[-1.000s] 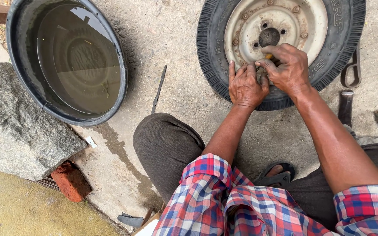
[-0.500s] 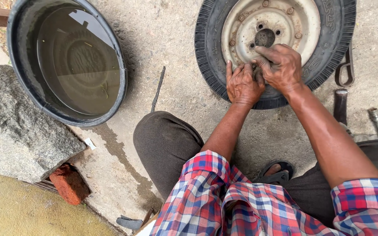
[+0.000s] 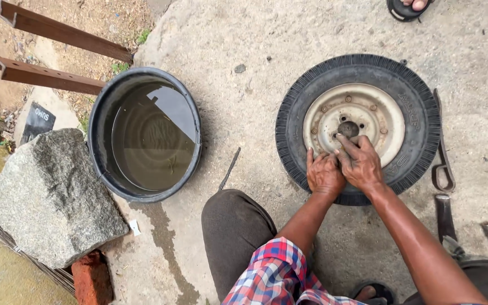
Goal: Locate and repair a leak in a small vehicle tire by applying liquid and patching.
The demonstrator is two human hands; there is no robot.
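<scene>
A small wheel with a black tyre and a worn cream steel rim lies flat on the concrete. Both my hands rest side by side on the near part of the rim. My left hand lies palm down at the edge where rim meets tyre, with nothing seen in it. My right hand partly overlaps it, and its fingers reach toward the dark centre hole. Whatever lies under the right palm is hidden.
A black tub of murky water stands to the left, with a big grey stone, a red brick and rusty steel bars beyond. Tyre irons lie right of the wheel, a thin rod left. Another person's sandalled foot is at top.
The view has pulled back, so the whole wheel and tub now show. My hands have stayed together on the near rim, and the right fingers now stretch toward the hub.
</scene>
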